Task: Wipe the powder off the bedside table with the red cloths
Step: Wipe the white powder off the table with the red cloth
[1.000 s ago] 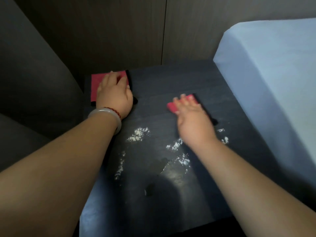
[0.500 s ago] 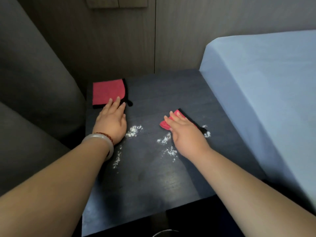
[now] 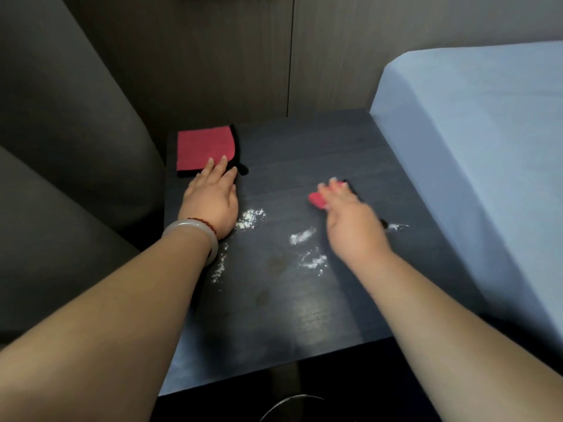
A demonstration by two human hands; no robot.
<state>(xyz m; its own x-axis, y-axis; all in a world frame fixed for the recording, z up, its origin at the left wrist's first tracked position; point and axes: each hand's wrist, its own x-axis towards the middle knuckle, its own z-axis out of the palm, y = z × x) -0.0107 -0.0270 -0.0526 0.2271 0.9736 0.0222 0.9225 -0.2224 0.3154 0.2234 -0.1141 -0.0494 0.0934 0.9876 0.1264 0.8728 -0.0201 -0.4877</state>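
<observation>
Dark worktop (image 3: 304, 315) filling the middle of the frame, pale blue bed (image 3: 472, 147) along the right edge, grey upholstery at the left.

Flat red cloth (image 3: 205, 149) with black trim lying in the upper left corner of the worktop. Left hand (image 3: 211, 197) laid palm down just below it, fingers stretched out and close together, tips resting on the cloth's lower edge (nothing pinched). Pale bangle (image 3: 195, 236) and a red bead bracelet (image 3: 202, 224) around that wrist.

Right hand (image 3: 350, 222) right of centre, blurred, fingers curled over a bunched red cloth (image 3: 317, 200); only the cloth's left end and a sliver of black trim showing past the fingertips. Whether gripped or merely pressed down, impossible to tell through the blur.

White powder (image 3: 251, 217) scattered between the two hands: one patch beside the left wrist, a thin trail running down below it, two smears left of the right wrist, and a small streak at the right of that hand, toward the bed.
</observation>
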